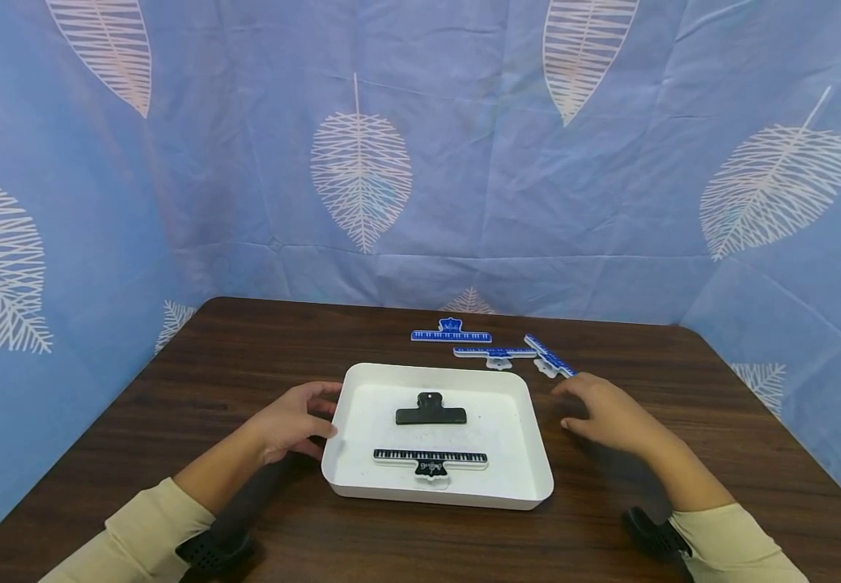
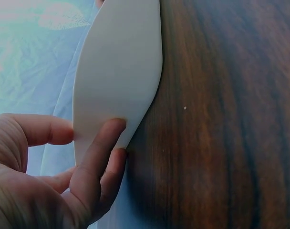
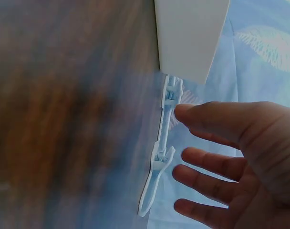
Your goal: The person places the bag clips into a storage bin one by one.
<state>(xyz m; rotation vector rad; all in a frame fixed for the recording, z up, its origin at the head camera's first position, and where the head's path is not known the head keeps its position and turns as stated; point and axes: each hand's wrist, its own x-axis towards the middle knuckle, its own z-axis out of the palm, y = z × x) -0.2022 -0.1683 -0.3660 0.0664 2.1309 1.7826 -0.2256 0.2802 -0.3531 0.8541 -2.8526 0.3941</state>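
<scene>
My left hand [image 1: 292, 423] is at the left end of a white tray [image 1: 500, 405]. Thumb and fingers touch its rim and outer wall in the left wrist view. Inside the tray lie a plain black clip [image 1: 431, 415] and, nearer me, a black piano-key clip [image 1: 431, 458]. My right hand [image 1: 609, 413] hovers right of the tray with loosely bent fingers and nothing in them. Just beyond its fingertips, a blue piano-key clip [image 1: 551, 356] lies slanted. Two more blue clips, one in the middle [image 1: 494, 353] and one farther back [image 1: 451, 333], lie behind the tray.
All this is on a dark wooden table [image 1: 245, 356]. A blue cloth [image 1: 464, 202] with white leaf prints hangs around its back and sides. Dark straps [image 1: 656, 533] sit at both wrists, beside light sleeves.
</scene>
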